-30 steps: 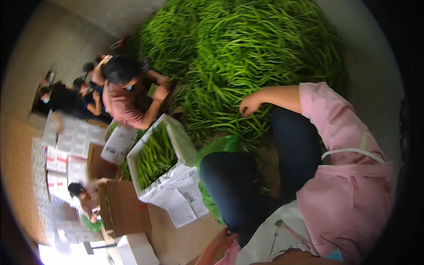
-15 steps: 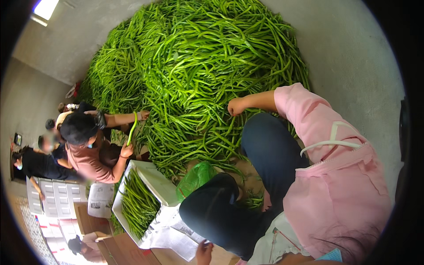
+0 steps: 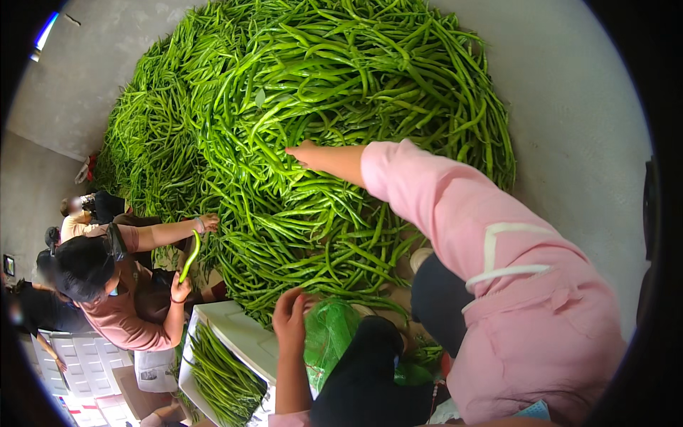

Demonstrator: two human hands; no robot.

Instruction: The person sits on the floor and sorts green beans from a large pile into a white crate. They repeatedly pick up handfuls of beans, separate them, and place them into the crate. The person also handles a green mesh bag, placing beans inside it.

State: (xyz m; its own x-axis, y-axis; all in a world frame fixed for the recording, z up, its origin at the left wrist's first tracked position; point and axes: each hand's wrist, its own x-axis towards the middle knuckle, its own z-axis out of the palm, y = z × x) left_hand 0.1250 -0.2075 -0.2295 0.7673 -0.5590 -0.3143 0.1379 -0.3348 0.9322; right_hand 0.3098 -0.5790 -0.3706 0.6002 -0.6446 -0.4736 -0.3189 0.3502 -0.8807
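A big heap of long green chili peppers (image 3: 299,85) fills the far middle. My right hand (image 3: 302,154) reaches over its near side, a finger stretched out against the peppers and the other fingers partly hidden; no held pepper shows. My left hand (image 3: 289,319) is raised just left of a green net bag (image 3: 329,336), open with loosely bent fingers and nothing visible in it. Left of that hand stands a white foam box (image 3: 245,334). Peppers packed lengthwise (image 3: 222,377) lie in the box, paper along its edge.
At the left, a co-worker (image 3: 128,285) in a dark cap holds one green pepper (image 3: 191,257) and reaches to the heap. More people and stacked white boxes (image 3: 85,363) are behind. My knees rise close to the bag. A grey wall (image 3: 569,107) bounds the right side.
My right hand has moved left and farther onto the heap, its fist loosening. My left hand has come up from the lower edge to beside the net bag. The view has shifted.
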